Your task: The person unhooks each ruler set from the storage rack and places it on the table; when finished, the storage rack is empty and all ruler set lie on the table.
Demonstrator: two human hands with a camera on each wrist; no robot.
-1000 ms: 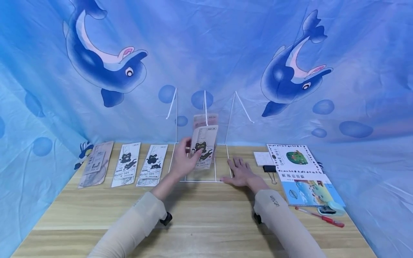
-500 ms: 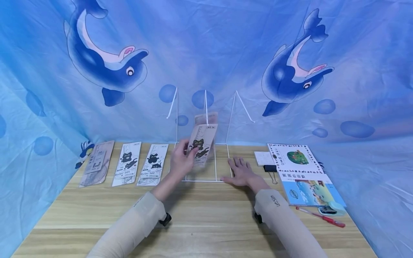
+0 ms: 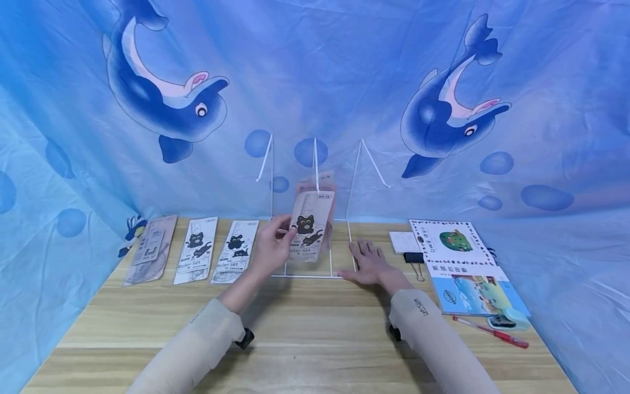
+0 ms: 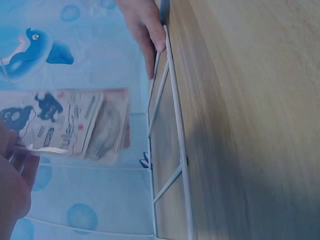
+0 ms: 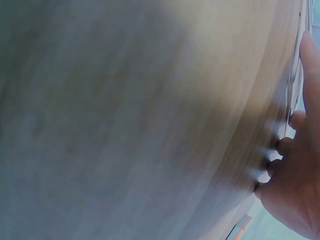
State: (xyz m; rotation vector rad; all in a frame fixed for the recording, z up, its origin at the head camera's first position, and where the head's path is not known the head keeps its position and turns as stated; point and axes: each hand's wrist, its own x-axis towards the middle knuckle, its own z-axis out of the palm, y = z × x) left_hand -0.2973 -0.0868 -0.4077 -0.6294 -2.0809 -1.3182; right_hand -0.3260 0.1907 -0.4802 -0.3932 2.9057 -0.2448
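Observation:
A white wire rack (image 3: 307, 277) stands at the back of the table, with three prongs sticking out at its top. On its middle prong hangs a ruler set (image 3: 311, 227) in a clear packet printed with black cats. Behind it hangs a pinkish packet (image 3: 328, 178), mostly hidden. My left hand (image 3: 274, 244) pinches the front packet by its left edge; the left wrist view shows thumb and fingers at the ruler set's (image 4: 65, 122) side. My right hand (image 3: 370, 264) lies with fingers spread over the right side of the rack's base.
Two cat-printed ruler sets (image 3: 197, 249) (image 3: 236, 250) and a pinkish packet (image 3: 151, 249) lie at left. To the right are a white pad (image 3: 404, 242), a black binder clip (image 3: 413, 257), booklets (image 3: 455, 243), a red pen (image 3: 502, 335) and a stapler (image 3: 509, 319). A dolphin-printed curtain (image 3: 315, 82) hangs behind.
My left thumb has slid from the middle of the ruler set to its left edge, and the hand has shifted slightly left. The packet hangs straighter. My right hand stays put.

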